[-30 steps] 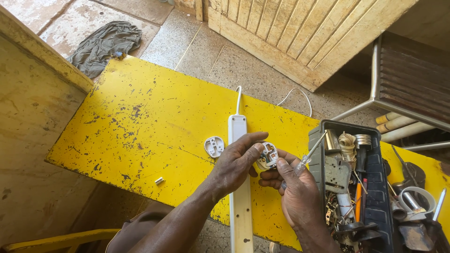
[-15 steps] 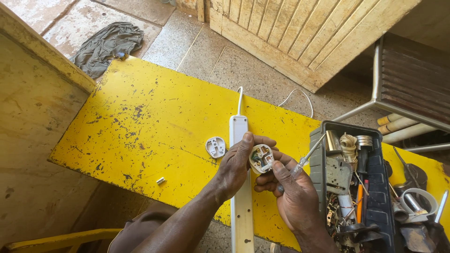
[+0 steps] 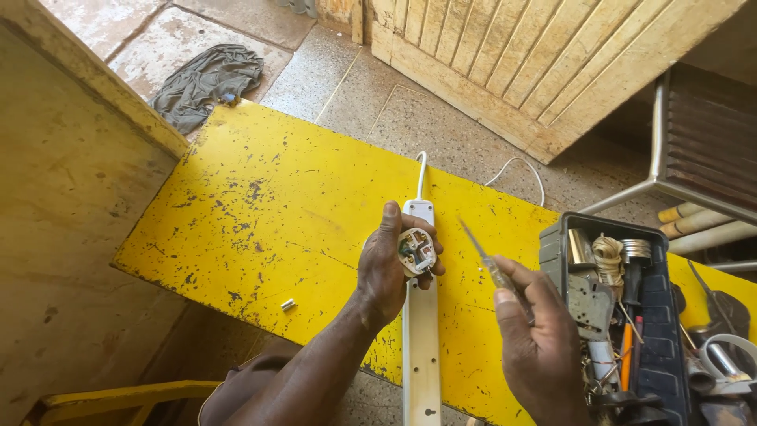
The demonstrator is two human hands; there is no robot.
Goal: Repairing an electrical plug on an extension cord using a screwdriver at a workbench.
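My left hand (image 3: 381,274) grips an opened white plug (image 3: 416,251), its inner terminals turned up toward me. It hovers over the top end of a long white power strip (image 3: 420,347) lying on the yellow, paint-chipped table (image 3: 260,197). My right hand (image 3: 540,347) is a short way to the right of the plug and holds a thin screwdriver (image 3: 482,256) with a clear handle. Its tip points up and left and does not touch the plug.
A black toolbox (image 3: 658,315) packed with tools, twine and wires sits at the table's right end. A small white piece (image 3: 288,304) lies near the front edge. The strip's white cable (image 3: 520,170) runs off the back. Beyond lie a grey cloth (image 3: 206,83), a wooden door (image 3: 536,55) and a metal chair frame (image 3: 658,142).
My right hand has drawn back to the right with the screwdriver, away from the plug. My left hand has kept the plug and turned its open face upward.
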